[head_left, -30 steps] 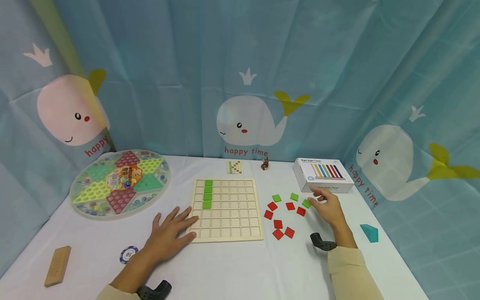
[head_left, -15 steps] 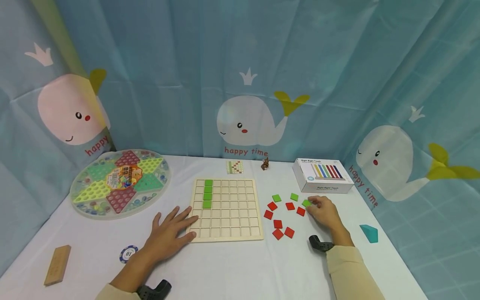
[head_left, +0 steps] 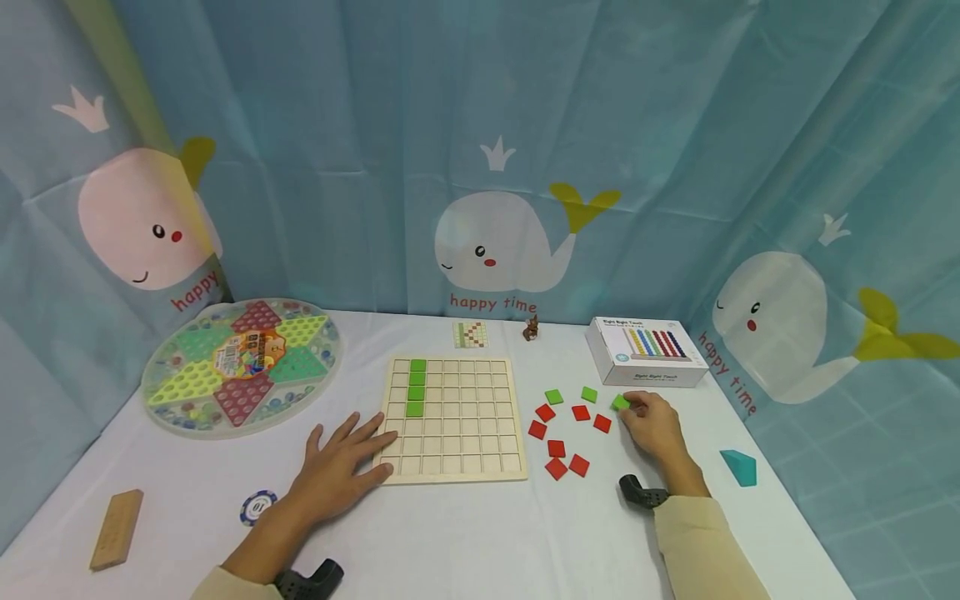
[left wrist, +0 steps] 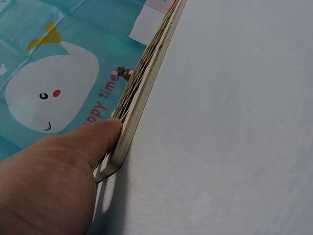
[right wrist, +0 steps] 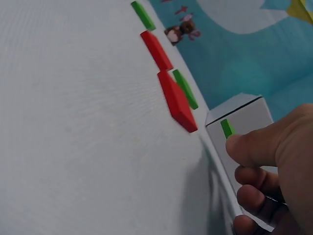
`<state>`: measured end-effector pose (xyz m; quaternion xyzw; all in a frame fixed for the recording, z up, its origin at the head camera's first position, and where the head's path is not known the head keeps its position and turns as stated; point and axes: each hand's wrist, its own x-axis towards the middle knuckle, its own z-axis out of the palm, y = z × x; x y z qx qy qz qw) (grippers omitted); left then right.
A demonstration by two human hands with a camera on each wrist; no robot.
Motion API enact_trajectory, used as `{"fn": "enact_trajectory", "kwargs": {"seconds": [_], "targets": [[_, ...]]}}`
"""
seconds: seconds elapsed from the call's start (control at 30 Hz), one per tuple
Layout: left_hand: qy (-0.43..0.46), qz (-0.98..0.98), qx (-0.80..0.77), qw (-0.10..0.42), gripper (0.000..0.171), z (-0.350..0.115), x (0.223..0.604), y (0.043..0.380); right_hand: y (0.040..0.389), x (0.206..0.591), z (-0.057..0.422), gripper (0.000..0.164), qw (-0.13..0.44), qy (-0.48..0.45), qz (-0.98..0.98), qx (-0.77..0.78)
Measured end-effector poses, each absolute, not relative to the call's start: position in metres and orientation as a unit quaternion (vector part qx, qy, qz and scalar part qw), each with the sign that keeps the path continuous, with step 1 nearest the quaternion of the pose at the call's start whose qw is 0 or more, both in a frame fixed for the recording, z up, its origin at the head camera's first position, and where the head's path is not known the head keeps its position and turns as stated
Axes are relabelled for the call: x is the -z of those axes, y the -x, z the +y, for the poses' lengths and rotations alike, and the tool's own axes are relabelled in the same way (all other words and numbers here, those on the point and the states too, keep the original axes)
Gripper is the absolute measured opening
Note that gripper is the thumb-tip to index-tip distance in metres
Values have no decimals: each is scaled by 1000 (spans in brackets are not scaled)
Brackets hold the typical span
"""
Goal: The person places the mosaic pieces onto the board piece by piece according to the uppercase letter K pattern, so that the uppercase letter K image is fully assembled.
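A wooden grid board (head_left: pixel 468 421) lies mid-table, with several green tiles (head_left: pixel 416 392) in one column of its squares. My left hand (head_left: pixel 337 471) rests on the board's near left edge, fingers spread; the left wrist view shows the thumb (left wrist: pixel 102 137) on the rim. Between thumb and fingers, my right hand (head_left: pixel 654 425) pinches a green tile (right wrist: pixel 227 128), which looks lifted off the table in the right wrist view. Left of that hand lie two loose green tiles, one near (head_left: pixel 589 394) and one farther left (head_left: pixel 553 397), among several red tiles (head_left: pixel 556 448).
Behind the right hand stands a white box (head_left: pixel 647 352). A pattern card (head_left: pixel 470 335) and a small brown figurine (head_left: pixel 530 329) sit at the back. Leftward are a Chinese checkers board (head_left: pixel 240 367), a poker chip (head_left: pixel 258 507) and a wooden block (head_left: pixel 116 529). A teal piece (head_left: pixel 740 467) lies far right.
My right hand has come down to the rightmost green tile, pinched it and shifted it slightly up and right. My left hand stays on the board.
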<state>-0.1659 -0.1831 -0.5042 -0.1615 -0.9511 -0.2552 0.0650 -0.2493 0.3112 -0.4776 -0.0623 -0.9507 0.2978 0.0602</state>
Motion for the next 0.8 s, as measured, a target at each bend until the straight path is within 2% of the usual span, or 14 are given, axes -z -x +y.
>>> {"fn": "enact_trajectory", "kwargs": {"seconds": [0.33, 0.5, 0.8], "targets": [[164, -950, 256, 68, 49, -183, 504, 165, 233, 451, 300, 33, 164, -8, -938, -306], [166, -949, 258, 70, 48, -183, 504, 166, 225, 431, 284, 30, 187, -30, -930, -315], [162, -950, 257, 68, 48, -183, 504, 166, 211, 398, 246, 30, 217, -128, -901, -353]]}}
